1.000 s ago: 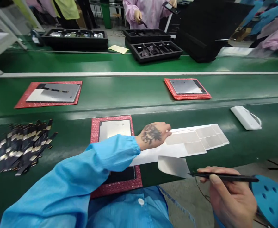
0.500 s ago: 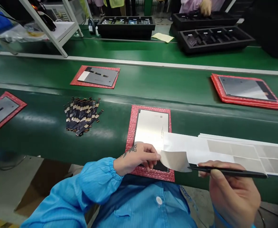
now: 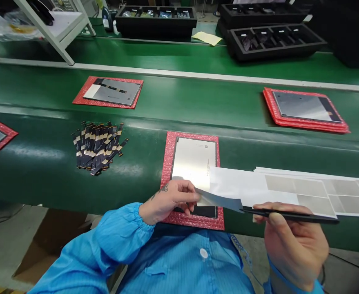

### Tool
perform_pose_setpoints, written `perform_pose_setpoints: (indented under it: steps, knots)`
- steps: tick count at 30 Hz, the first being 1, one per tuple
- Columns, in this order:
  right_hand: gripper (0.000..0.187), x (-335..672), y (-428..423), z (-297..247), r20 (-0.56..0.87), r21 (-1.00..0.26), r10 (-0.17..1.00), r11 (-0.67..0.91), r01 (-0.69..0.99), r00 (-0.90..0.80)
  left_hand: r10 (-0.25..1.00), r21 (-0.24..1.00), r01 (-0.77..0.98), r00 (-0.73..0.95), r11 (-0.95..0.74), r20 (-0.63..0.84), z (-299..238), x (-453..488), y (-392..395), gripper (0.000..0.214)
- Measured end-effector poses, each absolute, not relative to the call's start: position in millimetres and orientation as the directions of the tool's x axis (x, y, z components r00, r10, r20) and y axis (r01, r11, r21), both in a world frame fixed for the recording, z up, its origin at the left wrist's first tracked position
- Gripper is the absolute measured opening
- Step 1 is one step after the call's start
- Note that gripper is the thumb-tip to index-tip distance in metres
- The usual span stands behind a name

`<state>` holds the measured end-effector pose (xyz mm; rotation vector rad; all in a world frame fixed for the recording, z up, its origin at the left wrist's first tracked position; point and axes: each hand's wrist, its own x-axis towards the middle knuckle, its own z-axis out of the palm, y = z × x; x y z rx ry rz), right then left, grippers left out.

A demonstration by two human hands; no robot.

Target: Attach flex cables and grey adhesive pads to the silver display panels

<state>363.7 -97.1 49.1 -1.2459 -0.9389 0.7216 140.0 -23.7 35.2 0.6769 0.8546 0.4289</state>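
My left hand (image 3: 173,200) pinches the left end of a thin grey adhesive sheet (image 3: 220,200) between thumb and forefinger. Black tweezers (image 3: 289,215) are held in my right hand (image 3: 295,241), their tips at the sheet's right end. The sheet hangs above the lower part of a display panel (image 3: 191,161), which lies silver side up on a red bubble-wrap pouch (image 3: 168,157). White backing paper (image 3: 237,183) overlaps the panel's right edge. Rows of grey stickers (image 3: 309,186) sit on more backing sheets to the right.
A pile of black flex cables (image 3: 98,147) lies left of the panel. Other panels on red pouches rest at the far left, at the back (image 3: 114,93) and in a stack at right (image 3: 308,108). Black compartment trays (image 3: 277,41) stand beyond the white rail (image 3: 167,72).
The adhesive sheet has tilted from showing its broad face to nearly edge-on. Both hands keep their hold. The whole view has shifted slightly, and the co-worker's hand at the back has left the picture.
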Motion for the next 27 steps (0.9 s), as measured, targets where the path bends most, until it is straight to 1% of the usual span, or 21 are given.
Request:
perform_pose_setpoints:
  steps: [2, 5, 7, 10, 14, 17, 19, 23, 27]
  knots:
    - [0.017, 361.0, -95.4, 45.5, 0.173, -0.983, 0.857, 0.18, 0.033, 0.486, 0.66, 0.765, -0.072, 0.56, 0.64, -0.5, 39.5, 137.2, -19.4, 0.049]
    - [0.021, 354.4, -95.0, 36.6, 0.119, -0.99, 0.843, 0.14, 0.001, 0.524, 0.769, 0.876, 0.01, 0.473, 0.482, -0.429, 41.6, 133.3, -15.1, 0.036]
    - [0.024, 349.8, -98.0, 27.8, 0.065, -0.995, 0.833, 0.098, -0.03, 0.549, 0.8, 0.905, 0.061, 0.446, 0.42, -0.401, 39.5, 131.7, -15.5, 0.029]
    - [0.028, 344.4, -107.3, 11.8, -0.005, -0.999, 0.815, 0.026, -0.046, 0.579, 0.794, 0.905, 0.137, 0.44, 0.403, -0.421, 32.4, 130.4, -21.8, 0.026]
    - [0.032, 341.8, -123.1, -8.2, -0.086, -0.996, 0.814, -0.068, -0.052, 0.575, 0.823, 0.897, 0.224, 0.36, 0.38, -0.439, 21.2, 130.0, -36.9, 0.02]
    - [0.033, 341.9, -132.0, -17.9, -0.144, -0.989, 0.811, -0.129, -0.066, 0.567, 0.847, 0.896, 0.227, 0.304, 0.381, -0.437, 15.1, 131.2, -47.6, 0.04]
    - [0.035, 341.9, -135.3, -20.6, -0.169, -0.985, 0.805, -0.16, -0.066, 0.569, 0.857, 0.892, 0.265, 0.277, 0.365, -0.434, 13.1, 132.9, -53.4, 0.044]
    - [0.034, 340.4, -136.8, -18.3, -0.178, -0.981, 0.798, -0.192, -0.036, 0.576, 0.878, 0.872, 0.387, 0.245, 0.301, -0.412, 12.4, 136.3, -61.3, 0.034]
    - [0.035, 339.1, -136.9, -15.2, -0.195, -0.973, 0.8, -0.23, -0.011, 0.568, 0.896, 0.86, 0.461, 0.253, 0.219, -0.364, 9.4, 137.2, -64.6, 0.028]
